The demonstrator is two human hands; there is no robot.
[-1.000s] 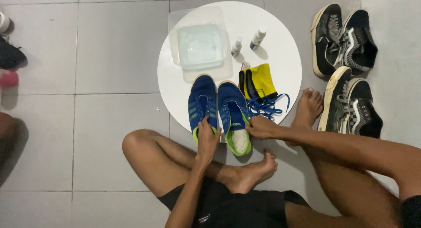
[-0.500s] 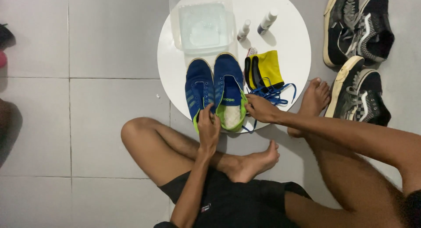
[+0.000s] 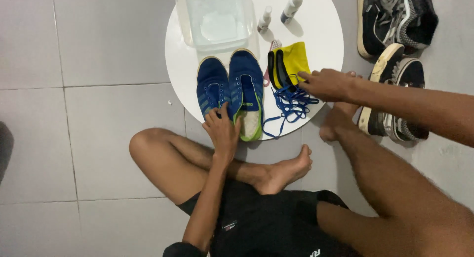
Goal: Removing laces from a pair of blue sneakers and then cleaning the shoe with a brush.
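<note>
Head view, nearest first: the person sits on the tiled floor [image 3: 89, 138] with bare legs folded against a low round white tabletop [image 3: 326, 34]. The left hand [image 3: 223, 131] rests on the heels of a pair of blue shoes [image 3: 229, 91], fingers loosely spread, pressing down rather than clamped around anything. The shoes lie side by side at the tabletop's near edge, toes pointing away. Just right of them the right hand [image 3: 328, 84] reaches in, fingers extended over a tangle of blue laces [image 3: 289, 104] and touching a yellow cloth [image 3: 291, 64]. Farther off stand a clear plastic tub [image 3: 215, 17] and two small spray bottles [image 3: 279, 12]. Dark sneakers [image 3: 395, 44] sit on the floor at right.
</note>
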